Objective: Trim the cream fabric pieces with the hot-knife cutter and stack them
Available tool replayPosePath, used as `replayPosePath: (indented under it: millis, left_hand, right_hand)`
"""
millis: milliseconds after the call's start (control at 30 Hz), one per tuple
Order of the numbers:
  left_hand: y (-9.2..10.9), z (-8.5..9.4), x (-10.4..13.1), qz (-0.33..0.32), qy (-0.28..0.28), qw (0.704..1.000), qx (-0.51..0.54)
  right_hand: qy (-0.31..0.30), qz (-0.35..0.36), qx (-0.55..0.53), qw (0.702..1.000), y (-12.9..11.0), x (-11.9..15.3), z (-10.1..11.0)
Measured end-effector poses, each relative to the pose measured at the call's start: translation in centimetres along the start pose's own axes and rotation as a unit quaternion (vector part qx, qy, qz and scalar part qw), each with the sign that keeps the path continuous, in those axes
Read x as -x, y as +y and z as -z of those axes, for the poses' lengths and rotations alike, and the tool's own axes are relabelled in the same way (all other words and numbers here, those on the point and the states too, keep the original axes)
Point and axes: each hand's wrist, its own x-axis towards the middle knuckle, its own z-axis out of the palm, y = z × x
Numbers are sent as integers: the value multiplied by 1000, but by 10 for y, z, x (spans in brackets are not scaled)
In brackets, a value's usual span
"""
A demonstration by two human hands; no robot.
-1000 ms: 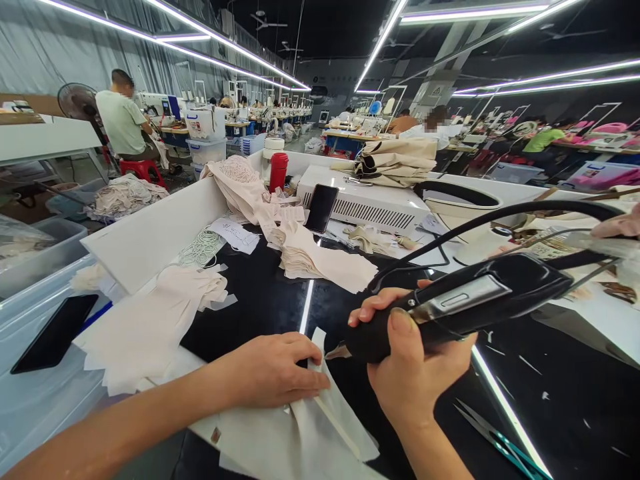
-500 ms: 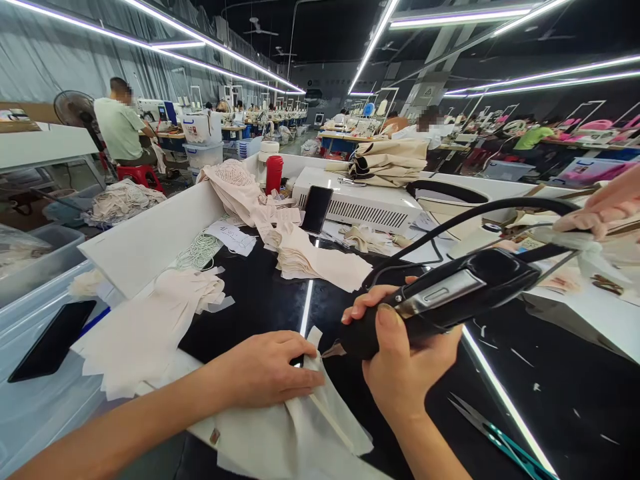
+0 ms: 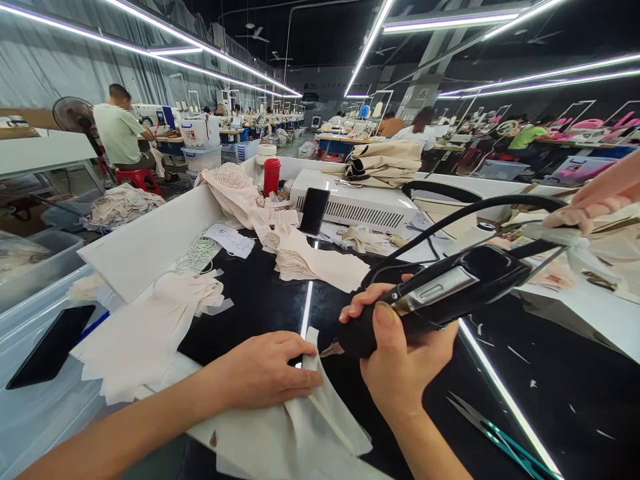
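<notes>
My left hand (image 3: 265, 370) lies on a beige cloth piece (image 3: 280, 437), thumb and forefinger spread near its narrow tip. My right hand (image 3: 407, 353) is wrapped round a black corded hand tool (image 3: 445, 283) with a silver panel and a small flat metal nozzle; it resembles a hot-air gun. The nozzle points at the cloth tip beside my left fingers; whether it touches cannot be told. A co-worker's hand (image 3: 585, 203) at the right is by the tool's rear end and its whitish wrapping. Teal-handled scissors (image 3: 505, 437) lie right of my right forearm.
Pale cloth pieces (image 3: 145, 327) are piled at the left, with another stack (image 3: 315, 260) ahead. A phone (image 3: 314, 210) leans on a white vented machine (image 3: 357, 200); another phone (image 3: 50, 347) lies on a clear plastic lid. The black cable (image 3: 465, 210) arches over the tabletop.
The view has shifted slightly. Both my hands, the tool and the cloth keep almost the same positions relative to each other.
</notes>
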Motion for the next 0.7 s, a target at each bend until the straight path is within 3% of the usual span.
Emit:
replayPosePath:
  millis: [700]
  left_hand:
    - [0, 2, 0, 12, -10, 999, 29]
  right_hand:
    - [-13, 8, -4, 1000, -4, 6, 4]
